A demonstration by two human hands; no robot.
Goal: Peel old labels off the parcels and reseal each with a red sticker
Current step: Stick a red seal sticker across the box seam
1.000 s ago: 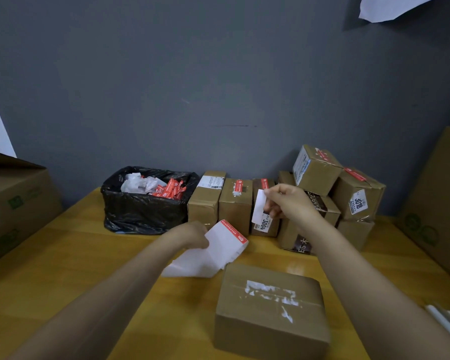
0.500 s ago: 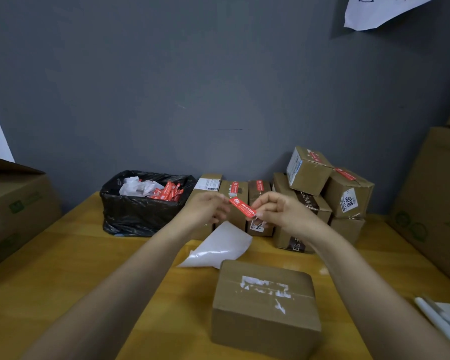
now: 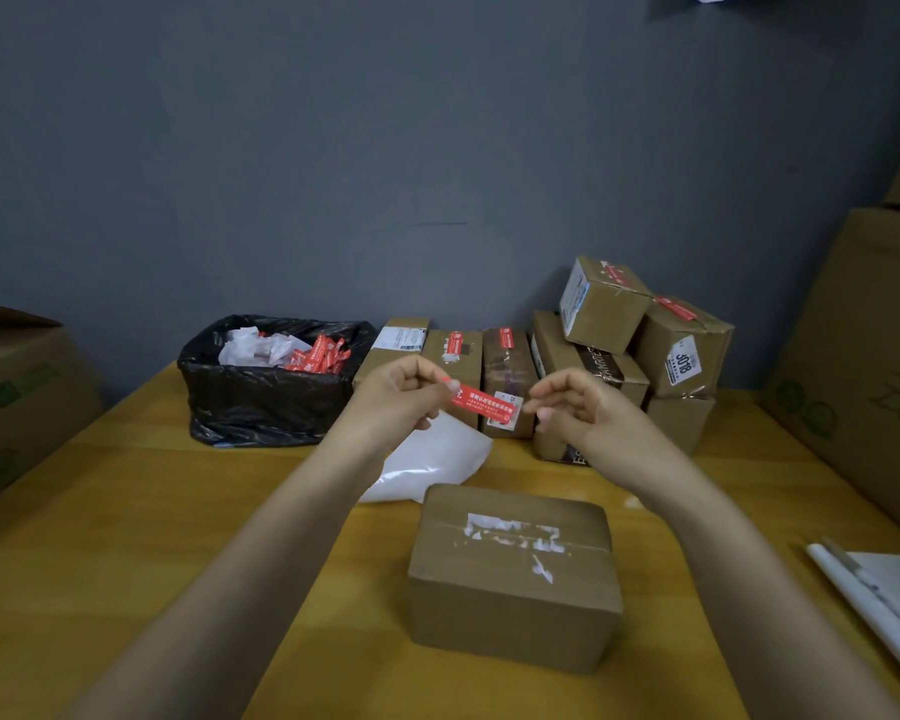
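A brown parcel (image 3: pixel 513 574) sits on the wooden table (image 3: pixel 126 537) in front of me, its top carrying torn white label remnants. Above and behind it, a red sticker (image 3: pixel 484 400) is stretched between my hands. My left hand (image 3: pixel 398 394) pinches its left end and my right hand (image 3: pixel 567 405) pinches its right end. A white backing sheet (image 3: pixel 432 459) lies on the table below my left hand.
A black-lined bin (image 3: pixel 268 379) at the back left holds crumpled white paper and red strips. A row and stack of small parcels (image 3: pixel 609 350) lines the wall. Large cartons stand at the left (image 3: pixel 17 397) and right (image 3: pixel 863 366). White papers (image 3: pixel 884 600) lie at the right edge.
The backing sheet left my left hand and now lies on the table. Both hands came together in front of me, and the red sticker is now stretched flat between them.
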